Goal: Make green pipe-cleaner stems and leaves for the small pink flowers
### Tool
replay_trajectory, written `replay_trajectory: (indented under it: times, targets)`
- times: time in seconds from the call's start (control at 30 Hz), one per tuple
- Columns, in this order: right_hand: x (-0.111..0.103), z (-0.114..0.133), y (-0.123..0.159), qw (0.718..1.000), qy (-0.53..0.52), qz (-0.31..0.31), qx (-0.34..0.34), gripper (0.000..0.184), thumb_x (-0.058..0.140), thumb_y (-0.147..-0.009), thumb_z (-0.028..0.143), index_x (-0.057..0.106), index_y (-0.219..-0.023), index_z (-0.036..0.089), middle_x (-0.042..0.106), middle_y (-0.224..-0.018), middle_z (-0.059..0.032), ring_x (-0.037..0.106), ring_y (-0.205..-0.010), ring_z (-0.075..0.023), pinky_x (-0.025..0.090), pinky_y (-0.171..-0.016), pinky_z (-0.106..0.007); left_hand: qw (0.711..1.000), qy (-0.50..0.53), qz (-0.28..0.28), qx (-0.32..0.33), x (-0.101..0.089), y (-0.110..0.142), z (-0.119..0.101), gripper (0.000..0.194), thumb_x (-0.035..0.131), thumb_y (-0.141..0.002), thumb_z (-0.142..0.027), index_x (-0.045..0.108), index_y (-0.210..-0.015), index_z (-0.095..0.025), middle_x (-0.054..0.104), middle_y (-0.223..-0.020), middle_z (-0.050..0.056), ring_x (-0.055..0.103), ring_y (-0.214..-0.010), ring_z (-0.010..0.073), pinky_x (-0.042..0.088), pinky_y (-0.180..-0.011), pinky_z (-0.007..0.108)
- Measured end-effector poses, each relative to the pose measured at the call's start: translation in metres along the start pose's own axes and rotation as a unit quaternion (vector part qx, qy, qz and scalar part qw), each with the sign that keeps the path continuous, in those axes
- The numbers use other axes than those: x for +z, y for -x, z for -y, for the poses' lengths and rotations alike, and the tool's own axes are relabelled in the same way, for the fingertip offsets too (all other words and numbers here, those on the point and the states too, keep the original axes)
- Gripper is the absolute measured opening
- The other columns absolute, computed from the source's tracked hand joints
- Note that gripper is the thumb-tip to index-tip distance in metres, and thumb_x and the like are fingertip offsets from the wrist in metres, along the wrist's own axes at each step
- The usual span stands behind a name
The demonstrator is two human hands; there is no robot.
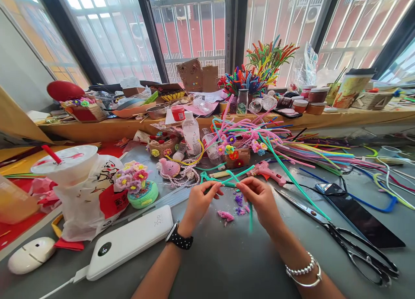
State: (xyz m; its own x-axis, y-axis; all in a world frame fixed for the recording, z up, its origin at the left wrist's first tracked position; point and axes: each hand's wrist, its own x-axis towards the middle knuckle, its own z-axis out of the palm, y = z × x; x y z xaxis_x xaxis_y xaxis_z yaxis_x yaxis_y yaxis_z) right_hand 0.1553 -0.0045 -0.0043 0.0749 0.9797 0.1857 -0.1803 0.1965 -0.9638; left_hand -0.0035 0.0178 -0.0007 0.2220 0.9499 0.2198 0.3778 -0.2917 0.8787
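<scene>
My left hand (201,205) pinches a green pipe cleaner (240,173) at mid-table, fingertips pressed together. Just to its right, my right hand (259,199) is closed on green pipe cleaner too, and one length hangs down below the fingers. Two green stems cross between the hands; whether they are one piece or two I cannot tell. Under the hands lie pink fuzzy scraps (226,216) and purple ones (239,199). A pink glue gun (267,172) rests behind my right hand. Large scissors (324,221) lie to the right.
On the left are a white power bank (132,242), a drink cup (65,160) and a pipe-cleaner flower pot (142,194). At right lies a phone (359,214). Behind, bundled pipe cleaners (311,154), a plastic bottle (191,134) and beads (186,175) crowd the table below the cluttered sill.
</scene>
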Motion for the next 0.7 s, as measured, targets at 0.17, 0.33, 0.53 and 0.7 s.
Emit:
replay_trajectory:
  times: [0.17,0.33,0.53,0.7]
  targets:
    - [0.0045,0.0009,0.0037,0.998,0.008,0.049,0.032,0.016,0.061,-0.067,0.031,0.056,-0.066,0.016,0.05,-0.053,0.0044,0.035,-0.043,-0.0049,0.024,-0.038,-0.018,0.99,0.104,0.092,-0.036,0.0038,0.0007,-0.004,0.028,0.044,-0.077,-0.034,0.061,-0.086,-0.014,0.064,-0.071,0.005,0.054,-0.059,0.0126,0.038,-0.05,0.021]
    - [0.0011,-0.0016,0.0028,0.999,0.004,0.05,0.013,0.015,0.066,-0.062,0.025,0.053,-0.064,0.016,0.05,-0.053,0.0049,0.038,-0.045,-0.0054,0.026,-0.04,-0.018,0.965,0.158,0.195,-0.08,0.0059,0.0013,-0.0028,0.028,0.044,-0.078,-0.031,0.058,-0.095,-0.014,0.064,-0.075,0.006,0.056,-0.064,0.0137,0.041,-0.056,0.023]
    - [-0.0002,-0.0039,0.0,0.996,0.04,0.049,-0.068,0.012,0.063,-0.066,0.024,0.056,-0.06,0.017,0.048,-0.062,0.0025,0.044,-0.057,-0.0083,0.034,-0.049,-0.019,0.947,0.221,0.211,-0.099,0.0061,0.0039,-0.0055,0.031,0.051,-0.074,-0.031,0.056,-0.102,-0.017,0.06,-0.079,0.004,0.055,-0.064,0.0116,0.042,-0.057,0.022]
    - [0.0016,-0.0047,0.0008,0.997,0.024,0.052,-0.06,0.01,0.057,-0.071,0.026,0.061,-0.068,0.017,0.051,-0.061,0.0019,0.044,-0.048,-0.0069,0.035,-0.043,-0.019,0.935,0.262,0.195,-0.14,0.0061,0.0042,-0.0095,0.034,0.058,-0.069,-0.031,0.058,-0.098,-0.013,0.064,-0.079,0.007,0.059,-0.067,0.0152,0.045,-0.063,0.027]
